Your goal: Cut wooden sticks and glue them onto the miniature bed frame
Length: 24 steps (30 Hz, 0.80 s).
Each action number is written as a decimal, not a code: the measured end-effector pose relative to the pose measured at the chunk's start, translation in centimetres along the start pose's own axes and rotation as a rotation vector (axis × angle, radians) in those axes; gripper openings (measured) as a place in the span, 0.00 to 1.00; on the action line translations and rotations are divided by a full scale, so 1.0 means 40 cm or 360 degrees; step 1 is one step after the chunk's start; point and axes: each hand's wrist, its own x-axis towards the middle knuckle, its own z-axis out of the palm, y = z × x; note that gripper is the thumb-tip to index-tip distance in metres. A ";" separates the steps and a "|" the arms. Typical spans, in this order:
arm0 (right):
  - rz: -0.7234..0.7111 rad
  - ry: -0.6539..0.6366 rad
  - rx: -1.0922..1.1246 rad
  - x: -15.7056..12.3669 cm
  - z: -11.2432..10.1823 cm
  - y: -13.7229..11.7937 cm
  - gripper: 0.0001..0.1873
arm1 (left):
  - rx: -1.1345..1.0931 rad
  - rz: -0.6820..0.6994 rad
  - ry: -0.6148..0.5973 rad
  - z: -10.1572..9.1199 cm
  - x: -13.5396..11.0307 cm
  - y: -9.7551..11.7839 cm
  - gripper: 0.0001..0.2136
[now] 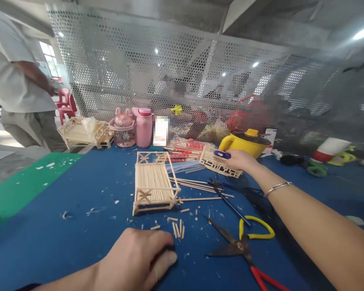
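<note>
My left hand (136,256) rests low on the blue table, closed, with a dark patch between thumb and forefinger that I cannot make out. Just beyond it lie several short cut sticks (178,228). My right hand (240,160) reaches far forward, closed on a small dark-blue object (222,154) of unclear kind. Below that object sits a small stick-built frame (220,165); whether the hand touches it is unclear. A miniature bed-like model of wooden sticks (153,184) stands between the hands. Open scissors (240,245) with yellow and red handles lie nearer me.
Pliers (227,199) and long sticks (197,184) lie mid-table. Behind them are red-wrapped sticks (185,152), a yellow pot (248,143), a pink bottle (143,128) and a pink-lidded jar (124,131). Another stick model (81,133) stands far left, near a standing person (21,81). Perforated metal screening (133,64) rises behind.
</note>
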 end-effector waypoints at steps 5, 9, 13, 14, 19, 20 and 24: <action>0.0158 0.0135 0.0210 -0.010 -0.020 0.003 0.13 | 0.0098 -0.0359 0.0356 -0.017 0.022 -0.012 0.15; 0.0242 0.0407 0.0360 -0.059 -0.050 -0.024 0.23 | 0.0569 -0.0379 0.0382 -0.015 0.063 -0.019 0.17; 0.0135 0.0434 0.0475 -0.172 -0.084 -0.109 0.26 | 0.0934 -0.0389 0.0307 -0.009 0.089 -0.020 0.14; 0.0057 0.0421 0.0502 -0.209 -0.091 -0.135 0.24 | 0.0972 -0.0366 0.0304 -0.009 0.091 -0.021 0.13; -0.0586 0.0436 0.0698 -0.380 -0.101 -0.232 0.15 | 0.1032 -0.0280 0.0324 -0.009 0.092 -0.033 0.10; -0.0662 0.0435 0.0719 -0.402 -0.101 -0.239 0.14 | 0.1033 -0.0249 0.0336 -0.009 0.090 -0.034 0.09; -0.0899 0.0353 0.0710 -0.447 -0.107 -0.231 0.14 | 0.1027 -0.0029 0.0451 -0.014 0.071 -0.031 0.08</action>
